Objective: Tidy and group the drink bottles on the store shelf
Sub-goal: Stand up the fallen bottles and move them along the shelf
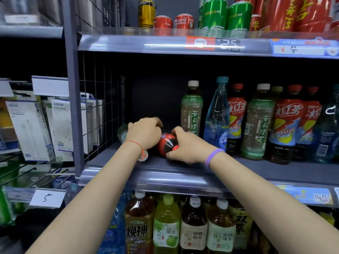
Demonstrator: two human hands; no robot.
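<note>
Hands both down on the middle shelf (113,162), working the toppled bottles at its left end. The left hand (145,132) curls over the top of a lying bottle whose white cap (143,156) pokes out beneath the wrist; a green bottle (122,133) lies just left of that hand, partly hidden behind it. The right hand (185,145) grips the red cola bottle (167,143), which lies on its side between the two hands, fingers wrapped over its far end and thumb at the near end.

Just right of the right hand the upright row begins: a jasmine tea bottle (191,110) with pale liquid, a clear blue water bottle (217,118), then a red-labelled ice tea bottle (236,118) dark with tea, and another jasmine tea (256,123); more ice teas stand beyond.

Behind and above the left hand the shelf is dark and open back to the rear wall. The wire grid side panel (99,99) closes it off left of the left hand. The shelf's front lip (165,178) runs under both forearms. Overhead, cans (183,21) line the upper shelf; below the arms, big tea bottles (167,222) stand packed together.
</note>
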